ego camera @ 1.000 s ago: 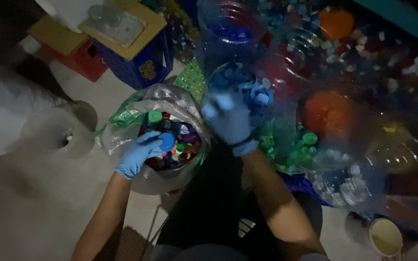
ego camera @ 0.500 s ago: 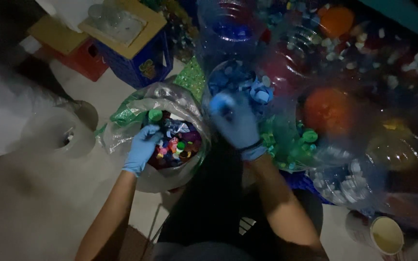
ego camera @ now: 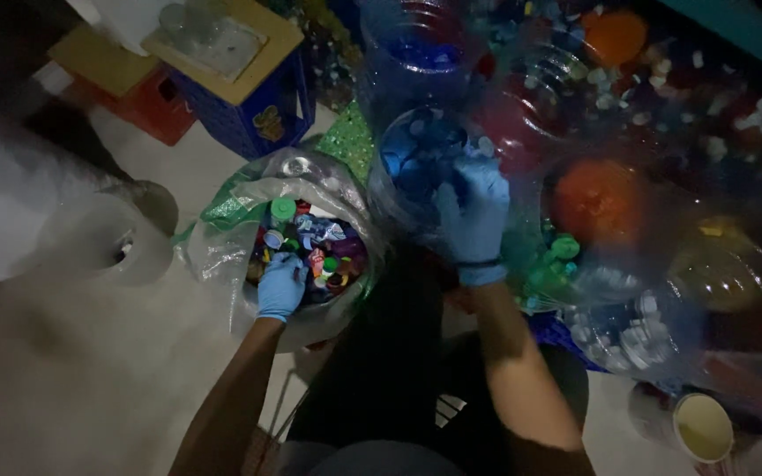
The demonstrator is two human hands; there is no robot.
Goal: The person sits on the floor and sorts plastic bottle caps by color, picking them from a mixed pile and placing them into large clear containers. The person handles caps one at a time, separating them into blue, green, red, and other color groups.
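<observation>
Dim floor: left hand [ego camera: 280,286] digs, fingers curled, in the cap bag [ego camera: 222,256]; right hand [ego camera: 474,216], spread, at one o'clock over the blue jar [ego camera: 416,159]. Caps [ego camera: 315,251] may spill.

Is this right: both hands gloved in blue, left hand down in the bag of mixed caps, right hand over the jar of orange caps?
Not quite. The right hand is over the jar of blue caps, not orange ones; the orange caps sit further right, untouched. The rest holds: both gloves are blue, and the left hand is in the bag of mixed caps. The head view shows it.
</observation>
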